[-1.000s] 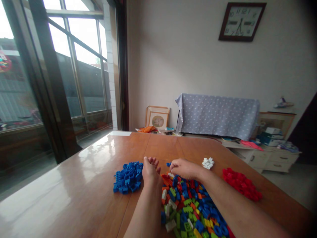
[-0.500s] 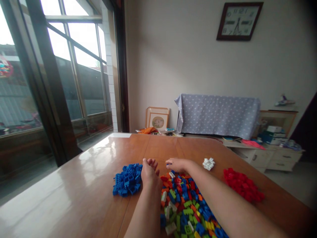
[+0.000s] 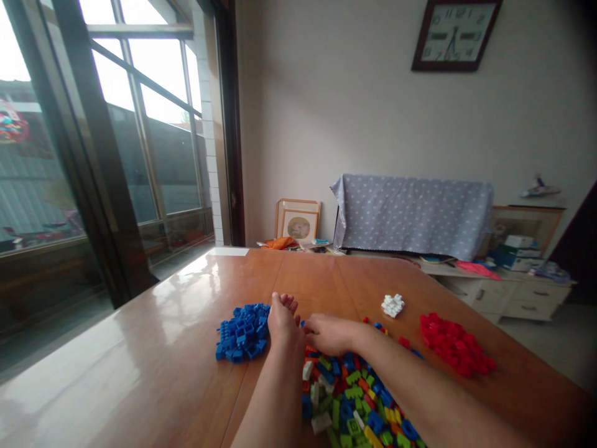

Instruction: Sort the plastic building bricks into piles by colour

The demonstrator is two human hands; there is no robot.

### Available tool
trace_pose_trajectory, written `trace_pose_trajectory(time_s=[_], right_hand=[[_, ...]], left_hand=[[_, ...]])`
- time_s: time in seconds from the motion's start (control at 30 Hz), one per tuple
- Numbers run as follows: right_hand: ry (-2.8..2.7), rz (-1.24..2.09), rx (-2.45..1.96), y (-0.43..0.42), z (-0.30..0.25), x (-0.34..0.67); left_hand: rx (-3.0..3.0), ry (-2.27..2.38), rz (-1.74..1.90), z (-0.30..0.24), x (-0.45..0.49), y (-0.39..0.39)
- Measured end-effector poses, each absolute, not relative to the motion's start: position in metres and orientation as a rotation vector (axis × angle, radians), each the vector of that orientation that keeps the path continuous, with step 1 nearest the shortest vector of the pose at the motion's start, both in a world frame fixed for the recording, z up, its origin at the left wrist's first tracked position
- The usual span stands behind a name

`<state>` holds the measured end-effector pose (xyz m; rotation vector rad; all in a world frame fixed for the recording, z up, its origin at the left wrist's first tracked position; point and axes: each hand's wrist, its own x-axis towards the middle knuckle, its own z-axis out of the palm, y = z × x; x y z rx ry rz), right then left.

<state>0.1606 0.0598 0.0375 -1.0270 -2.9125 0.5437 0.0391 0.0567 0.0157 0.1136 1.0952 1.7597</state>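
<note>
Multicoloured plastic bricks (image 3: 353,393) lie heaped on the brown wooden table (image 3: 177,361). The right hand (image 3: 329,335) has drawn back beside the loosely curled left hand (image 3: 283,317) (a small blue plastic piece (image 3: 303,323) shows between), within passing reach; what either grips, I cannot tell.

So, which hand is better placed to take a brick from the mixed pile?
Probably the right hand: it is over the mixed brick pile; the left hand is cupped beside the blue bricks.

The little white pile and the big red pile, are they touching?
Apart: the head view shows brown tabletop between the little white pile and the big red pile.
</note>
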Motion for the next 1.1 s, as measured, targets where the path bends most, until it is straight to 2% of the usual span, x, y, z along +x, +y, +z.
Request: trace_pose_trajectory(time_s=[0.17, 0.37, 0.57, 0.83, 1.0, 1.1], right_hand=[[-2.82, 0.536, -0.921, 0.039, 0.044, 0.177], [-2.509, 0.757, -1.066, 0.025, 0.054, 0.214], [-2.139, 0.836, -1.178, 0.023, 0.049, 0.261], [-1.696, 0.622, -1.341, 0.05, 0.007, 0.323], [-1.706, 0.49, -1.458, 0.069, -0.018, 0.351], [-1.752, 0.496, -1.541, 0.073, -0.023, 0.354]], left_hand=[[0.124, 1.101, 1.763, 0.015, 0.037, 0.057], [0.198, 1.16, 1.742, 0.011, 0.039, 0.062], [0.401, 1.293, 1.736, 0.008, 0.043, 0.062], [0.918, 1.305, 1.672, 0.008, 0.06, 0.055], [0.93, 1.147, 1.614, -0.005, 0.068, 0.055], [1.065, 1.211, 1.547, -0.012, 0.068, 0.054]])
